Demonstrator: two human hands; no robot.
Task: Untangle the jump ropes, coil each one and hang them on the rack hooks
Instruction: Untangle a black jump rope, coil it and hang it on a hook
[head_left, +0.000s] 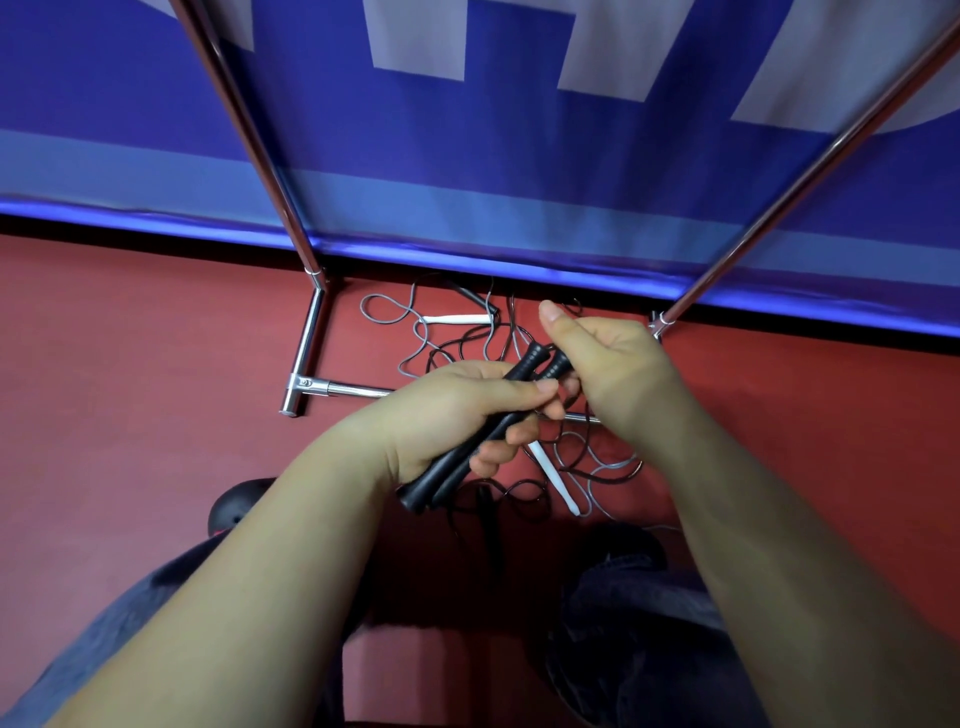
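My left hand (447, 410) grips two black jump-rope handles (467, 452) held side by side, their butt ends pointing down-left. My right hand (608, 374) closes its fingers round the upper ends of the same handles, thumb pointing up. Below the hands, thin black cord (519, 499) and grey cord (400, 312) lie tangled on the red floor. One white handle (452, 318) lies near the wall, another white handle (556, 478) lies under my right wrist. The chrome rack (306, 343) stands over the tangle; its hooks are out of view.
A blue and white banner (467, 156) covers the wall behind the rack. The rack's two uprights (779, 213) slant up and out of frame. My knees and black shoes (234, 509) sit at the bottom, close to the cords.
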